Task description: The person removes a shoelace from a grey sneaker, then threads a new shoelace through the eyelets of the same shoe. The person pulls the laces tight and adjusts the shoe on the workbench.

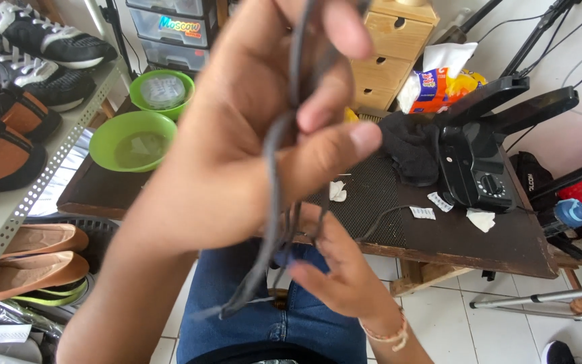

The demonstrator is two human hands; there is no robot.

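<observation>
Hands both on the dark shoelaces (pixel 274 175): left hand (pixel 237 135) pinches them closed up high, laces hanging near-vertical down to right hand (pixel 335 269), fingers loosely curled on lower strands, near side of tabletop (pixel 453 236).

Grey lace (pixel 274 175), green bowls (pixel 133 139), blue jeans (pixel 237 296).

- A small shoe-repair workshop: a perforated grey metal rack (pixel 8 202) of worn sneakers and flats stands left of the raised left hand (pixel 250 128).
- Behind the hand, a dark wooden workbench (pixel 479 246) carries two green plastic bowls (pixel 133 138).
</observation>
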